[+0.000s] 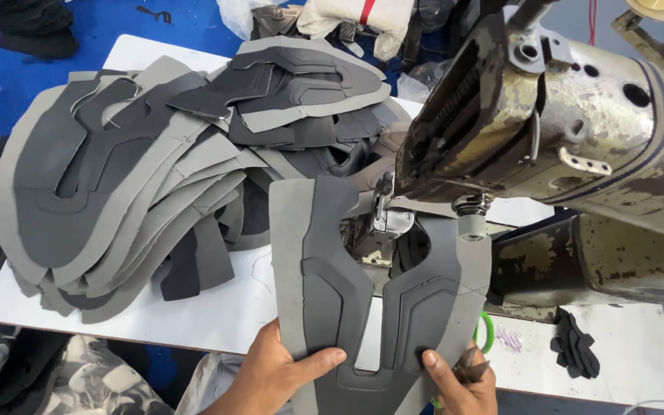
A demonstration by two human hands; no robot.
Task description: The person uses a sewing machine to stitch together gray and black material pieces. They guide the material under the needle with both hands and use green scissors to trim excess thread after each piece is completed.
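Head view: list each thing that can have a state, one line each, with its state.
Shoe upper piece: flat, far end under the presser foot, gripped at its near edge.
Left hand: thumb pressed on the piece.
Right hand: fingers on the piece, small snips also in it.
Sewing machine: paint worn.
Stack of cut pieces: fanned out, on the white table.

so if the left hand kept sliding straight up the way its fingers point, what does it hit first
The left hand already grips the grey shoe upper piece. It points up and to the right, so it would probably meet the presser foot of the sewing machine first, though depth is hard to judge.
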